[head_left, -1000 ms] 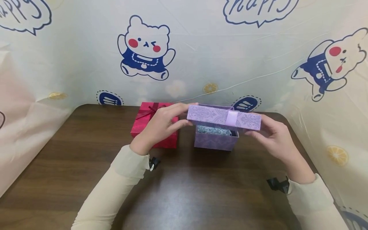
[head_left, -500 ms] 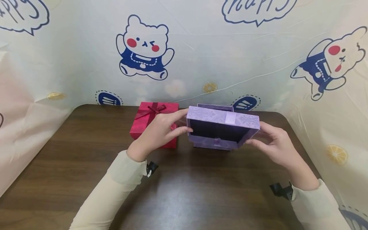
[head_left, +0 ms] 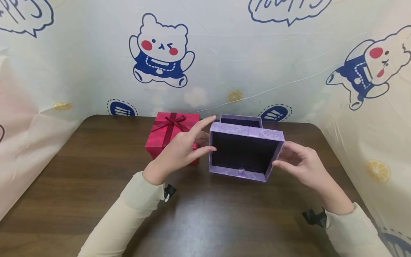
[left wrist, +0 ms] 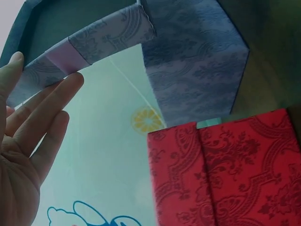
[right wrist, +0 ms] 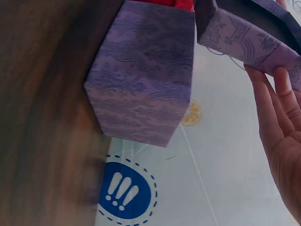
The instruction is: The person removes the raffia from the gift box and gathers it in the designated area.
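Both hands hold a purple patterned box lid (head_left: 242, 151), tilted so its dark inside faces me. My left hand (head_left: 179, 148) grips the lid's left side, thumb at the rim, index finger raised off it. At the right side, my right hand (head_left: 302, 160) holds the lid between thumb and fingers. Behind the lid stands the purple box (head_left: 240, 121); only its back rim and dark inner wall show in the head view. Its patterned outer walls are seen in the right wrist view, where the box (right wrist: 141, 70) stands apart from the lid.
A red gift box (head_left: 163, 134) with a dark red ribbon bow stands left of the purple box, partly behind my left hand. The brown wooden table (head_left: 192, 221) ends at a wall sheet (head_left: 224, 64) printed with bears and orange slices.
The lid has tipped from its front side facing me to its inside facing me, and has come lower. It now hides the blue contents of the purple box. My left index finger has lifted.
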`<state>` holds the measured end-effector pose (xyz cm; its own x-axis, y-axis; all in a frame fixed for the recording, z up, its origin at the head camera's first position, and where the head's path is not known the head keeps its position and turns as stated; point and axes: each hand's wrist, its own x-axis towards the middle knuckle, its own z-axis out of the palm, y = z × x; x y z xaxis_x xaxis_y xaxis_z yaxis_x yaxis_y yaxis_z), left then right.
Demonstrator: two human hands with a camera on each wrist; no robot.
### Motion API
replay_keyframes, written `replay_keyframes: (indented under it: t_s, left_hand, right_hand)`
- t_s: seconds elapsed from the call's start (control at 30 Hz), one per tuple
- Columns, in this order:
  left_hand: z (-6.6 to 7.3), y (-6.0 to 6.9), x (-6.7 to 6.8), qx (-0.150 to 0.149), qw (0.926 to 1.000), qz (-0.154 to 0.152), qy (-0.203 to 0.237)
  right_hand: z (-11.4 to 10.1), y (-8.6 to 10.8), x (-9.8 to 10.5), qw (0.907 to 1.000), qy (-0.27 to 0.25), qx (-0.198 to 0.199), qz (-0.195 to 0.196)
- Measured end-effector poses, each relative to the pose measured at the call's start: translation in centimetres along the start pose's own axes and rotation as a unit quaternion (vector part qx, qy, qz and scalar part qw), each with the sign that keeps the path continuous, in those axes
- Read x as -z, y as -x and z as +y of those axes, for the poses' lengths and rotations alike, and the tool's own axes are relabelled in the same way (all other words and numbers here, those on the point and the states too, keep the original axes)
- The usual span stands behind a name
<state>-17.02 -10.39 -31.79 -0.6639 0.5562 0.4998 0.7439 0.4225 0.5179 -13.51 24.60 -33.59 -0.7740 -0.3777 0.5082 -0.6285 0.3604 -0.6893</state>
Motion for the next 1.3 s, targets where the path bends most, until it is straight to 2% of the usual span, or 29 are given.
replay_keyframes:
  t_s: [0.17, 0.33, 0.53, 0.73, 1.0, 1.3]
  left_hand:
    - [-0.3, 0.3, -0.6, -0.004, 0.9998, -0.013, -0.011]
    - [-0.5, 0.6, -1.2, -0.009, 0.9991, -0.036, -0.019]
    - [-0.4, 1.2, -1.9, 0.031, 0.9964, -0.079, 0.009]
    - [-0.7, 1.9, -2.8, 0.067, 0.9912, -0.107, 0.038]
    - [-1.1, 2.4, -3.8, 0.086, 0.9874, -0.118, 0.062]
    - [-1.6, 2.6, -4.9, 0.101, 0.9827, -0.143, 0.060]
  right_hand:
    - [0.5, 0.5, -0.1, 0.9989, -0.030, -0.031, -0.016]
    - [1.2, 1.2, -0.2, 0.9943, -0.065, -0.069, -0.049]
    - [2.1, 1.9, -0.2, 0.9818, -0.137, -0.091, -0.095]
    - [2.6, 2.4, -0.2, 0.9722, -0.152, -0.117, -0.135]
    - [3.4, 2.9, -0.3, 0.9629, -0.147, -0.150, -0.169]
    - [4.3, 3.2, -0.4, 0.9404, -0.182, -0.190, -0.216]
